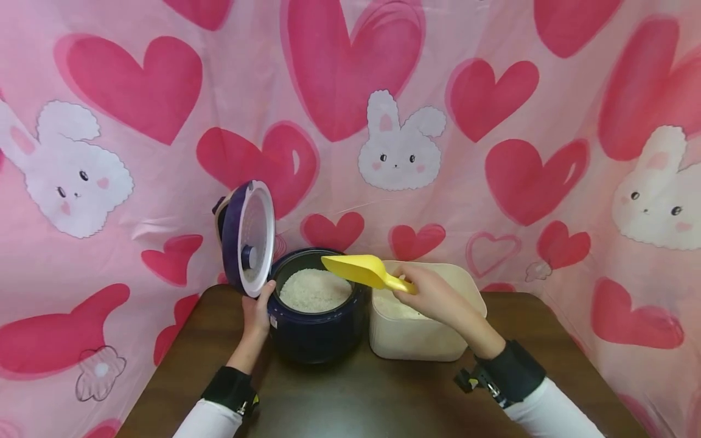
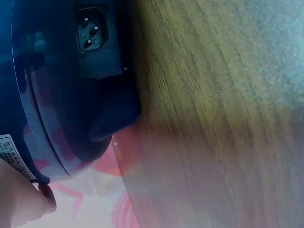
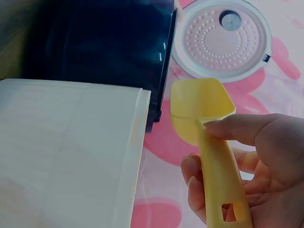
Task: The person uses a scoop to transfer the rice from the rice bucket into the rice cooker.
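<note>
A dark blue rice cooker stands on the table with white rice in its pot. Its lid is raised on the left, the white perforated inner side facing right. My left hand grips the cooker's left rim just below the lid, beside a printed label. In my right hand is a yellow scoop, pinched by its handle with the thumb on top in the right wrist view. The scoop's head reaches over the cooker's right rim. Below that hand sits a cream bin with pale grains inside.
Cooker and bin stand close together near the back of the brown wooden table. Behind them hangs a pink cloth with hearts and rabbits. A power socket shows low on the cooker's side.
</note>
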### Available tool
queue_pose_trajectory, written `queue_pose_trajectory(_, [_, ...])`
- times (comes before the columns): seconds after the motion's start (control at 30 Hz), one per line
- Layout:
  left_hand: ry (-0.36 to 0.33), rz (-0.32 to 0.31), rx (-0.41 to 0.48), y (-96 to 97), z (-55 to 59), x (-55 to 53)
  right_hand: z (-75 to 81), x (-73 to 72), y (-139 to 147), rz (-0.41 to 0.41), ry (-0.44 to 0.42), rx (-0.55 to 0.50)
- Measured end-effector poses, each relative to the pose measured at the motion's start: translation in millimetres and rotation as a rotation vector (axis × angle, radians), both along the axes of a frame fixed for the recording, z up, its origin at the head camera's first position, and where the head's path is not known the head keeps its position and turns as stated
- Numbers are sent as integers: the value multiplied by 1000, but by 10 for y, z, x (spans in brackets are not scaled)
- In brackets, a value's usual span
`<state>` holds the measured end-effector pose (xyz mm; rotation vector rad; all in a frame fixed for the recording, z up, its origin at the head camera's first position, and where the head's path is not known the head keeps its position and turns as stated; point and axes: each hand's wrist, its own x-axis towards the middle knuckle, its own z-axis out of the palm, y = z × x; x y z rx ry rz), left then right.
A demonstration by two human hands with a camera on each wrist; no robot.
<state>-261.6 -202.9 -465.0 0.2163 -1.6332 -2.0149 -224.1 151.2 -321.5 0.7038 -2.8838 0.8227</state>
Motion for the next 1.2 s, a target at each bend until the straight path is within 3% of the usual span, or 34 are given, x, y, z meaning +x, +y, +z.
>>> queue_pose_trajectory(0.2, [-8,1,-39,-7,-54,30,-116,350,310,-1,31,-22])
queue_pose_trajectory(0.37, [-28,14,-46,34,-121,60,-300,695,540,-12,35,-78])
queue_pose_trajectory(0.53, [18,-14,-41,71,-106,18,-444,971,710,-40,72,-108])
queue_pose_trajectory(0.87, [121,48,44,-39,121,-68,-694,1075,856,35,172,-11])
queue_pose_trajectory(1.03, [119,7,70,24,102,-82,-874,1201,985,-12,95,-3])
queue_pose_trajectory(1.2, [89,9,100,77,19,-72,-1091,1325,1054,-44,0,-49])
